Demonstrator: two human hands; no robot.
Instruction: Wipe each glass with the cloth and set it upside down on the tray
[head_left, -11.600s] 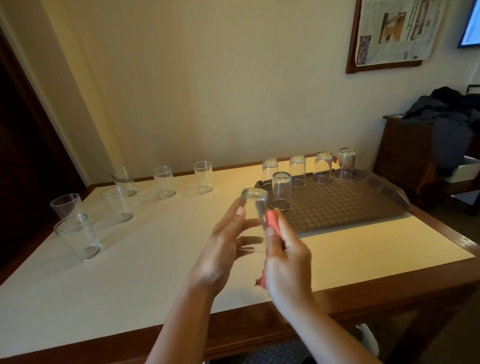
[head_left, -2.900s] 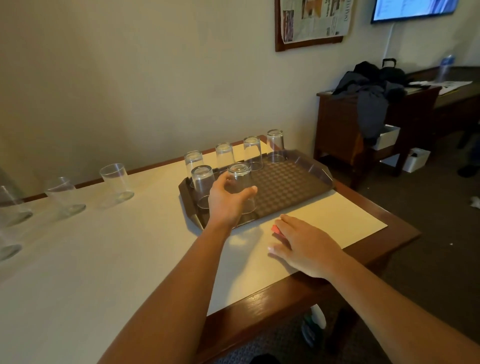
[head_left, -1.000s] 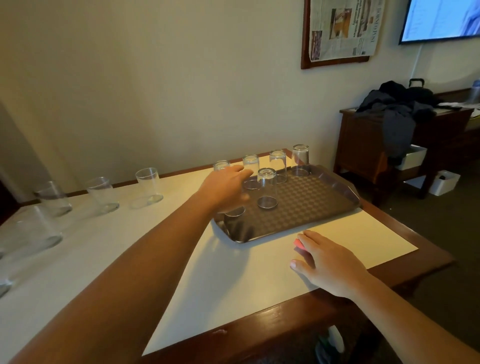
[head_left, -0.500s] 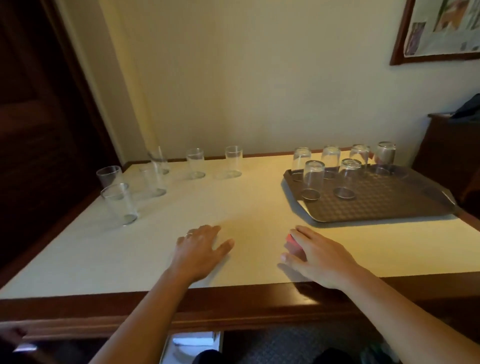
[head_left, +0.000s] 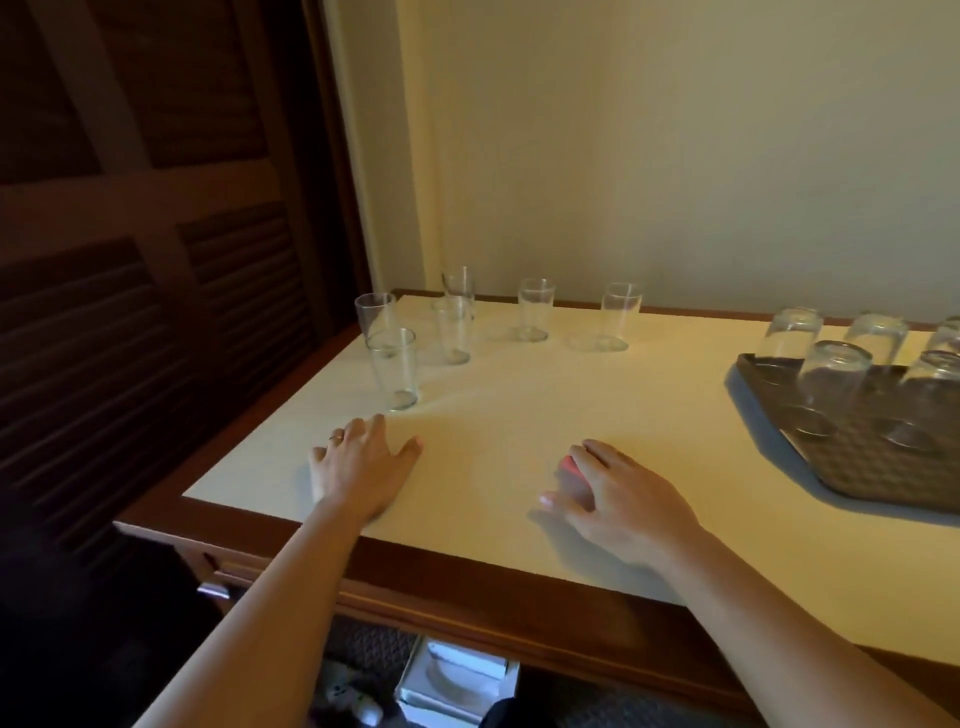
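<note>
Your left hand (head_left: 363, 467) has left the tray (head_left: 878, 467) and lies flat, fingers spread, near the table's left edge, just short of the nearest upright glass (head_left: 393, 368). Right hand (head_left: 618, 493), fingers relaxed, covers the cloth (head_left: 570, 464). Next glass awaits.

A single head-worn view looks forward and down across the table (head_left: 519, 431) from above its near edge, close in. It faces the far-left corner and the wall; the tray (head_left: 883, 467) is cut by the right frame edge.
</note>
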